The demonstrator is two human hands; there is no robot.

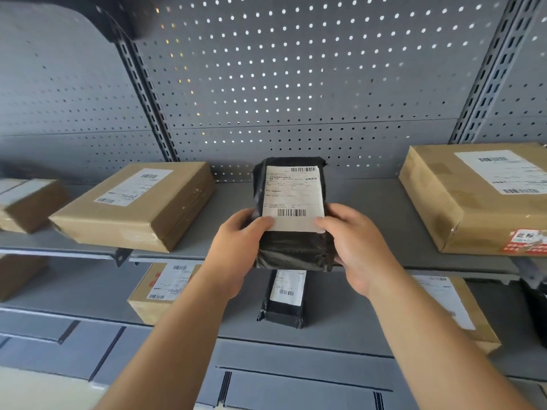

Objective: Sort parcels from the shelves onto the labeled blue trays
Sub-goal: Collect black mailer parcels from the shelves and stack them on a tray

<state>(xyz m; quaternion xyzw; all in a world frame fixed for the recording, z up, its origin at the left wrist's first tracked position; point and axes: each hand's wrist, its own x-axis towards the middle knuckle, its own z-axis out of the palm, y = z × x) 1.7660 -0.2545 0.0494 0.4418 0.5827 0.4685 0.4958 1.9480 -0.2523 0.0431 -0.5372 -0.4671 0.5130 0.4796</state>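
A black plastic-wrapped parcel (291, 247) with a white barcode label sits at the front of the upper grey shelf (370, 220), its near end over the shelf edge. My left hand (239, 244) grips its left side, thumb on the label's lower corner. My right hand (355, 244) grips its right side, thumb on the label's other corner. No blue trays are in view.
Brown cardboard boxes lie on the upper shelf: one left (139, 202), one far left (26, 202), one large right (479, 196). On the lower shelf (88, 294) are a second black parcel (285, 300) and brown boxes (162, 288) (455, 312). A perforated grey back panel (296, 84) stands behind.
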